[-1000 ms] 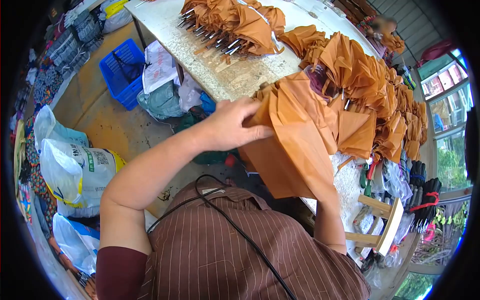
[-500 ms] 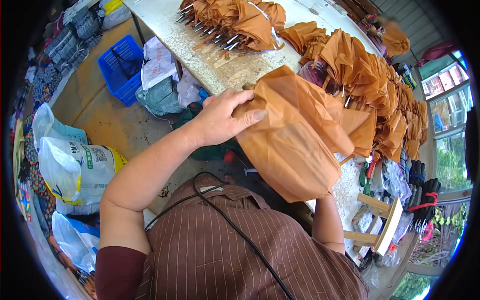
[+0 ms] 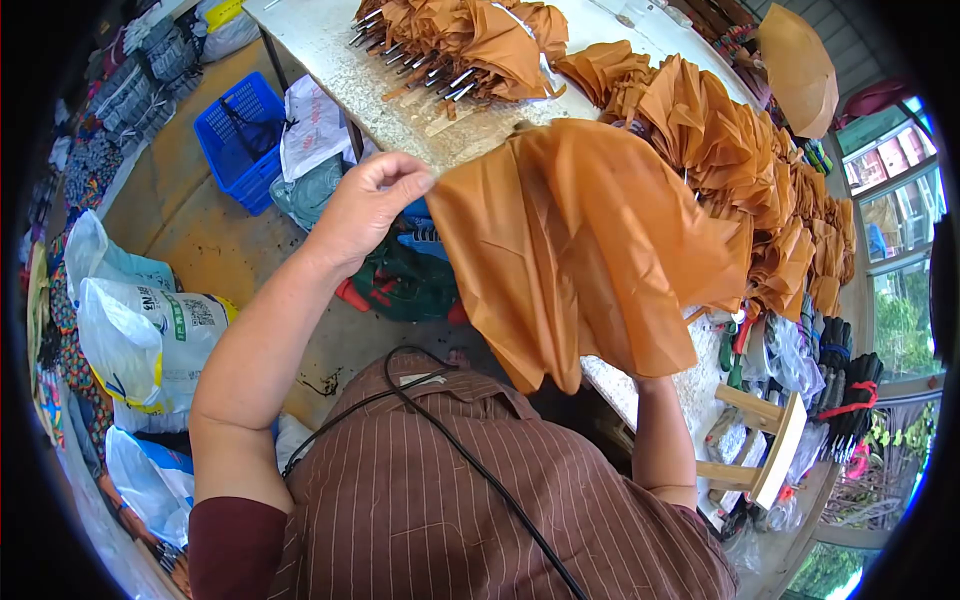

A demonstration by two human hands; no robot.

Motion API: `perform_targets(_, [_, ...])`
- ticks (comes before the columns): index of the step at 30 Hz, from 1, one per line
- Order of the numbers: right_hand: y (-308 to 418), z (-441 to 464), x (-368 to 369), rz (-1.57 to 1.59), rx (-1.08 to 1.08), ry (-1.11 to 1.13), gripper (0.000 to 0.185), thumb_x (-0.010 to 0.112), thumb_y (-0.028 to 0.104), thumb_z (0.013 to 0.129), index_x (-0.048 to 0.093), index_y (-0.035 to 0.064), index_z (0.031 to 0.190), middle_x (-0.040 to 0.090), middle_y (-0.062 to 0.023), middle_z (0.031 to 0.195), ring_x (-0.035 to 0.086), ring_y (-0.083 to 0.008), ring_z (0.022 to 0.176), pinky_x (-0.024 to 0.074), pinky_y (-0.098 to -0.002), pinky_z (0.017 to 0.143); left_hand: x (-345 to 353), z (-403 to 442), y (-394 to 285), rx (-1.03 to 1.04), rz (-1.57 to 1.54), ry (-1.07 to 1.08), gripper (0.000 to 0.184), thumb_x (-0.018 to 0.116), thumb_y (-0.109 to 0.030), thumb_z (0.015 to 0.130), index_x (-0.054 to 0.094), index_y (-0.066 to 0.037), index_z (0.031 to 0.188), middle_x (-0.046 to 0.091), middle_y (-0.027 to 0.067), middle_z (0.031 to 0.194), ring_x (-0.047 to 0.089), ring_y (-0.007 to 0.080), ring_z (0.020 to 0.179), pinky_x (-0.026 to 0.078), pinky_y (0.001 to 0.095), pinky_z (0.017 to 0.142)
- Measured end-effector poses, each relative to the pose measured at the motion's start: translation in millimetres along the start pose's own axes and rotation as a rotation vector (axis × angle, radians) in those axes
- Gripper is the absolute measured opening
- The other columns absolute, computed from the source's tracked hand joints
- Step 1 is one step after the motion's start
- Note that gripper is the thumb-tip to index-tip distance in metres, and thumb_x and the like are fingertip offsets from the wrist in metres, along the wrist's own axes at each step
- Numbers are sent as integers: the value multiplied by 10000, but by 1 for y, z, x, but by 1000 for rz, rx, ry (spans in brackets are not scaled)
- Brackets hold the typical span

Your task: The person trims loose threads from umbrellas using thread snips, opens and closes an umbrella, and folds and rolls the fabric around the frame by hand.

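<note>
An orange-brown umbrella [image 3: 590,250] with loose, folded cloth hangs over the table's near edge. My left hand [image 3: 385,195] pinches a corner of its cloth at the left, thumb against fingers. The cloth hides my right hand; only the forearm shows below it. On the table [image 3: 440,145] lies a pile of orange-brown umbrellas [image 3: 470,45] with metal shaft ends sticking out. A long row of similar umbrellas [image 3: 720,125] runs along the right side.
A blue crate [image 3: 240,140] and bags [image 3: 315,125] stand on the floor beyond the table. White sacks [image 3: 150,325] are at the left. A wooden frame [image 3: 775,450] and black umbrellas [image 3: 850,400] are at the right. Another orange umbrella [image 3: 798,70] is spread at the upper right.
My left hand has moved left and a little up, drawing the cloth out wider. The umbrella's cloth has spread and turned. At the upper right, the other umbrella has opened out and risen.
</note>
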State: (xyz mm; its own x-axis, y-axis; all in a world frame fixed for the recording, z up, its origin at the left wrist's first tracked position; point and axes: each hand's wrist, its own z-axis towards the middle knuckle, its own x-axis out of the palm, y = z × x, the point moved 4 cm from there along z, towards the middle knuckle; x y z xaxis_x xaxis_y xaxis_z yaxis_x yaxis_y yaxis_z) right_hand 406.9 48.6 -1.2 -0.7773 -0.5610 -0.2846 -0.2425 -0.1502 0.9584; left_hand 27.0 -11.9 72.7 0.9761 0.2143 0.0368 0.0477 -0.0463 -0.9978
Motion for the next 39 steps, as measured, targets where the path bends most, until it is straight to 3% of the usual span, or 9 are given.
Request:
perform_targets(1, [5, 7, 5, 375, 109, -58, 581, 603, 300, 860, 389, 55, 1342, 367, -100, 1401, 416, -208, 1240, 387, -371, 1004, 2, -2, -5, 10, 27, 23, 345, 579, -269, 904, 556, -18, 1139, 563, 32, 1057, 495, 113, 1031, 357, 252, 938])
perform_targets(8, [13, 22, 14, 464, 127, -98, 573, 602, 297, 861, 395, 55, 1337, 375, -100, 1395, 421, -209, 1235, 388, -372, 1001, 49, -16, -2, 140, -16, 251, 415, 631, -294, 868, 550, 15, 1133, 615, 49, 966, 545, 122, 901, 440, 271, 830])
perform_targets(12, [15, 27, 11, 472, 125, -118, 569, 602, 296, 861, 399, 54, 1334, 379, -100, 1391, 423, -209, 1233, 389, -372, 999, 4, -7, 1, 270, 445, -42, 194, 569, -148, 899, 592, 1, 1021, 598, -4, 965, 528, 70, 901, 422, 240, 819])
perform_targets(15, [16, 28, 9, 485, 126, -127, 565, 602, 295, 861, 401, 54, 1332, 382, -101, 1389, 425, -210, 1231, 390, -372, 998, -28, -5, -3, 101, 85, -149, 220, 559, -189, 905, 592, -23, 1046, 573, 15, 1022, 508, 84, 935, 404, 247, 844])
perform_targets(21, [12, 25, 13, 494, 146, -130, 558, 601, 293, 862, 406, 53, 1327, 388, -101, 1383, 429, -211, 1227, 391, -372, 995, 41, -9, 6, 181, 682, 242, 672, 488, -700, 774, 608, -138, 1123, 455, 180, 1024, 438, 309, 1038, 263, 444, 985])
perform_targets(27, [13, 22, 16, 508, 151, -128, 552, 600, 291, 862, 412, 53, 1323, 395, -101, 1378, 432, -211, 1223, 392, -372, 993, 41, -21, -8, 442, 732, 148, 480, 602, -549, 792, 628, -134, 1032, 456, 173, 1208, 413, 306, 1168, 242, 453, 1010])
perform_targets(30, [14, 22, 16, 503, 145, -132, 548, 600, 290, 862, 414, 53, 1321, 398, -101, 1375, 434, -212, 1221, 393, -373, 991, 35, -7, -4, 239, 35, -14, 349, 641, -435, 808, 630, -151, 1010, 469, 128, 1199, 454, 286, 1123, 254, 444, 1002])
perform_targets(34, [12, 24, 22, 514, 153, -114, 544, 600, 288, 863, 418, 52, 1318, 402, -101, 1371, 436, -212, 1219, 394, -373, 990, 12, -10, -37, 649, 746, -355, 326, 598, -357, 858, 616, -95, 1052, 475, 90, 1187, 474, 238, 1091, 258, 433, 993])
perform_targets(39, [9, 28, 28, 510, 163, -95, 538, 599, 287, 863, 422, 52, 1314, 407, -102, 1367, 439, -213, 1215, 395, -373, 987, 44, -5, -11, 491, 840, -54, 461, 558, -456, 855, 602, -37, 1040, 381, 207, 1324, 354, 368, 1228, 208, 478, 1036])
